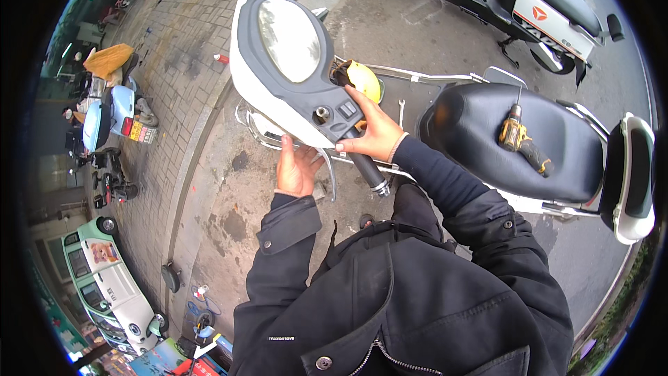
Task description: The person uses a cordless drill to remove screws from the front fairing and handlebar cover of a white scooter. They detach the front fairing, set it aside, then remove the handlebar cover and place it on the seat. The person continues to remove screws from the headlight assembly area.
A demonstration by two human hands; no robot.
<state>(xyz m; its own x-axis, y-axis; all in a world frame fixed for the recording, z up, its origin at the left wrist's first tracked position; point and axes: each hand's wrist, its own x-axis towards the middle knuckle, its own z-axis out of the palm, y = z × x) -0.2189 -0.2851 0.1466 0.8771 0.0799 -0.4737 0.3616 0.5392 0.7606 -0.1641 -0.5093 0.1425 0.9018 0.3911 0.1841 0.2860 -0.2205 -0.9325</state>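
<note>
A scooter's white and grey handlebar cover [278, 97], with an oval display, spans the upper middle of the head view. My right hand [378, 132] grips its near end beside the switches, thumb at the lower edge and fingers across the grey side. Below that end, my left hand [298, 169] has its thumb raised and its fingers stretched toward the white underside; some fingertips are hidden, so contact is unclear. A black handlebar grip [367, 170] sticks out under my right hand, near a brake lever [332, 179].
On the black seat [452, 125] lies a yellow and black cordless drill [516, 134]. A wrench [401, 111] and a yellow rounded piece [365, 82] rest on the scooter's footboard area. Another scooter [501, 7] stands beyond; a blue scooter [122, 113] and a small van [115, 282] are left.
</note>
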